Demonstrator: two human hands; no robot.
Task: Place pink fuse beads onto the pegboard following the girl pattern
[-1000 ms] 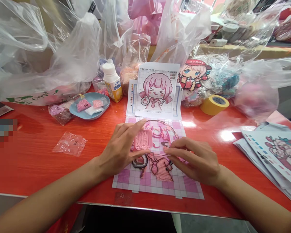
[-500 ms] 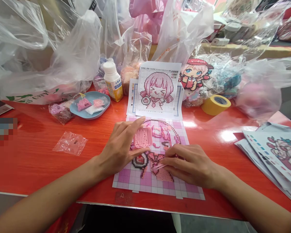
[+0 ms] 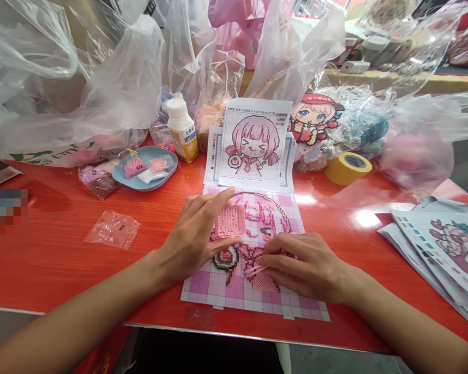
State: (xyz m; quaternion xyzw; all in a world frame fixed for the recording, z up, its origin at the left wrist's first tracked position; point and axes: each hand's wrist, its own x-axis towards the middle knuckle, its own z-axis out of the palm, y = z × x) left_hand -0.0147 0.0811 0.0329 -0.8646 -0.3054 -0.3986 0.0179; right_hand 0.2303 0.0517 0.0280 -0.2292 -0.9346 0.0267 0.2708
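Note:
My left hand (image 3: 191, 236) holds a small pink bead tray (image 3: 231, 221) between thumb and fingers, over the left part of a bead pegboard (image 3: 200, 296). Rows of small pink beads lie in the tray. My right hand (image 3: 306, 262) grips pale pink tweezers (image 3: 257, 270), their tips pointing left at the pink bow of the bead figure (image 3: 265, 282). Whether a bead sits at the tips is too small to tell. Pink and dark beads outline the figure on the pegboard; both hands cover parts of it. Behind it leans a printed pattern sheet (image 3: 254, 106).
On the left are an emptied-looking H2 bag (image 3: 115, 228) and a blue plate (image 3: 164, 182) with bead bags. A white-capped bottle (image 3: 181, 130), yellow tape (image 3: 347, 169) and plastic bags (image 3: 120, 78) stand behind. Printed sheets (image 3: 417, 239) lie at right.
The tweezer tips have shifted very slightly over the bow area. My left hand and the tray have hardly moved.

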